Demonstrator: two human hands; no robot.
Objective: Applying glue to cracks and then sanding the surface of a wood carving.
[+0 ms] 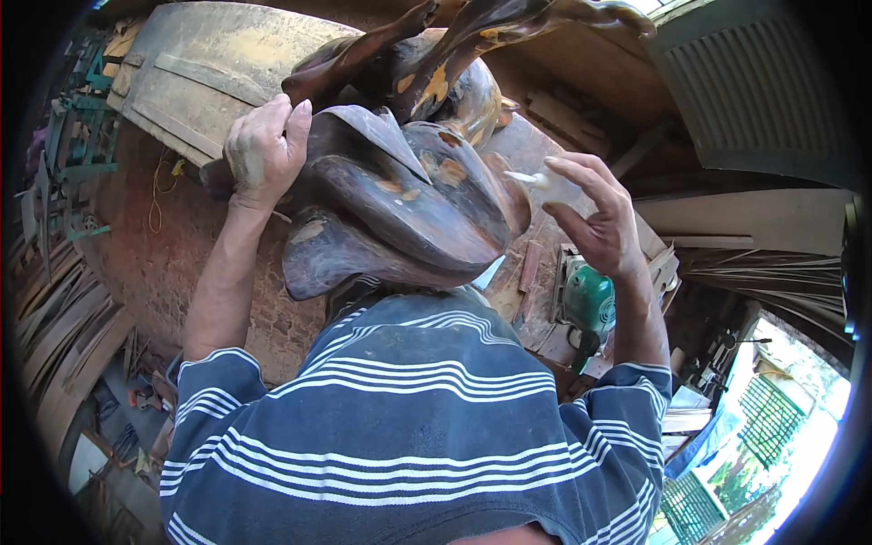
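A large carved wooden sculpture, dark brown and glossy with twisting lobes and lighter patches, rests on the workbench in front of me. My left hand is closed at the sculpture's left side, fingers curled and thumb up; whether it grips a part there is hidden. In my right hand is a small white squeeze bottle, held between thumb and fingers. Its thin nozzle points left at the sculpture's right lobe, close to the surface.
A green power sander stands on the bench right of the sculpture, by thin wood strips. A pale board lies at the far left. Stacked wood strips and green metal clamps line the left. A louvred panel leans far right.
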